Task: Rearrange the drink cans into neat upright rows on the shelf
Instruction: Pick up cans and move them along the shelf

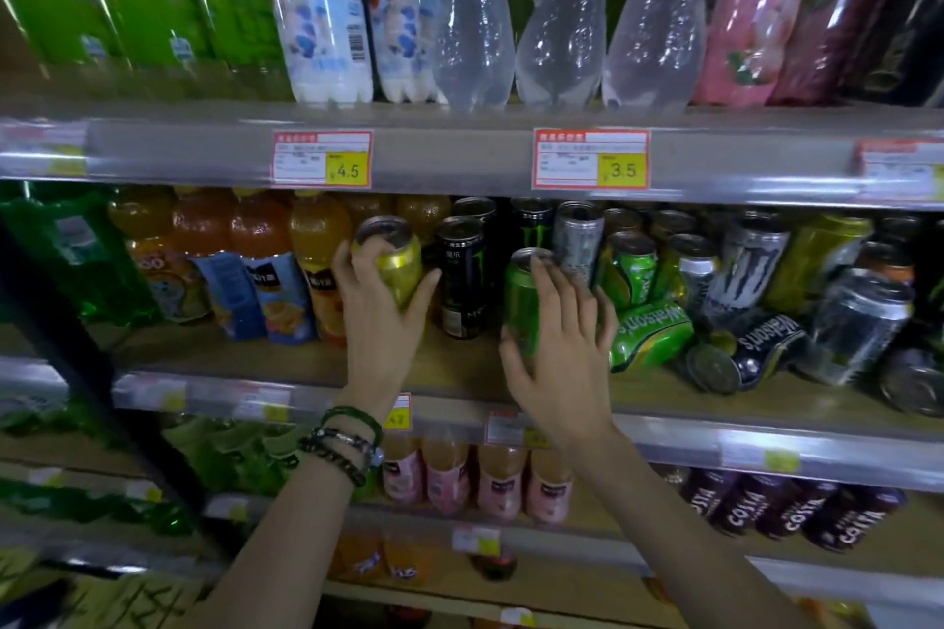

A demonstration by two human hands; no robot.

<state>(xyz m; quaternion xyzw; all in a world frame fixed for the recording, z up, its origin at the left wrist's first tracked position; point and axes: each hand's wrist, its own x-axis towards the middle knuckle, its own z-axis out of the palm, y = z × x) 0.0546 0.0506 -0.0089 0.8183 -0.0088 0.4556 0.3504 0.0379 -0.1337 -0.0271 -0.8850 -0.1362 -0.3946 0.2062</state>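
Observation:
On the middle shelf [459,368] my left hand [380,317] grips a yellow-green can [396,266], tilted and raised. My right hand [557,347] grips an upright bright green can [521,301]. Between them stands a black Monster can [462,276], with more tall black and silver cans behind. To the right, a green Watsons can [651,335] and a black Watsons can [751,350] lie on their sides among leaning silver and green cans.
Orange juice bottles [276,261] fill the shelf left of the cans. Large bottles stand on the shelf above; its edge carries price tags [322,158]. Pink bottles and dark Costa bottles [786,513] sit on the shelf below. A dark upright post [66,347] runs at left.

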